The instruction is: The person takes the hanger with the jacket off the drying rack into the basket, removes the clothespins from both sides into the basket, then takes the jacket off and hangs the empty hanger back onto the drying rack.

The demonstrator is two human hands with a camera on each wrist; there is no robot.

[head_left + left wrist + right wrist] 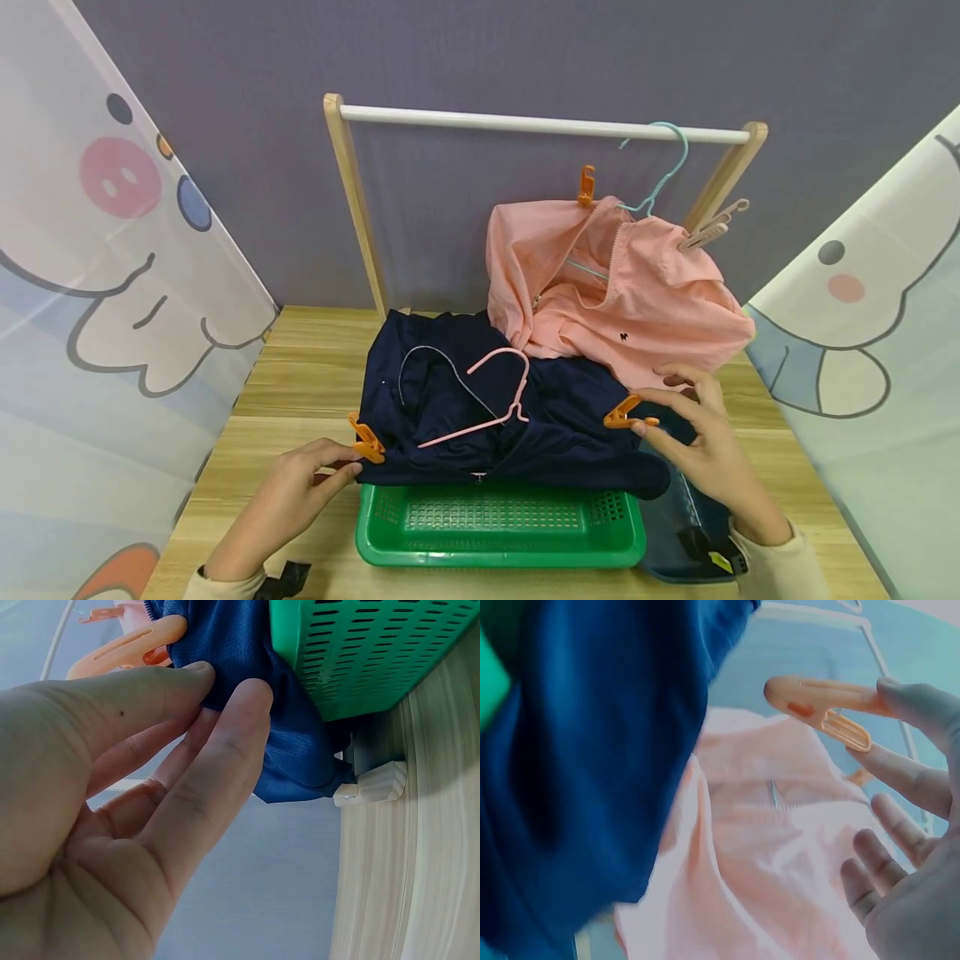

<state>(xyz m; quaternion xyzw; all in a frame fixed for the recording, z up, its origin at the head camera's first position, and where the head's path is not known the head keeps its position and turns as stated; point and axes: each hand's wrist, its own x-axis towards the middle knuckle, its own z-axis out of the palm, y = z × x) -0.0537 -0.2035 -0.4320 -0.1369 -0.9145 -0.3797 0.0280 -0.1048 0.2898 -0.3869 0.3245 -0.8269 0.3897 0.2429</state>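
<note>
Navy garment (555, 404): lying over the rear of the green basket (498, 558), pink hanger (517, 408) on it. Left hand (307, 483) pinches its edge beside the left clip (367, 443); right hand (708, 450) holds the right clip (622, 412) finger-and-thumb, off the cloth. Reads as clipping: steady the left edge, squeeze handles fully, seat jaws square on the fabric, let go gently.

I find the light across the counter (315, 367) even and soft. Head view: clear, though folds of the navy garment (570, 400) sink to near-black. Left wrist view: left hand (120, 855) dull, shaded. Right wrist view: hazy, blue-tinged; pink jacket (780, 877) washed pale, navy garment blurred.
</note>
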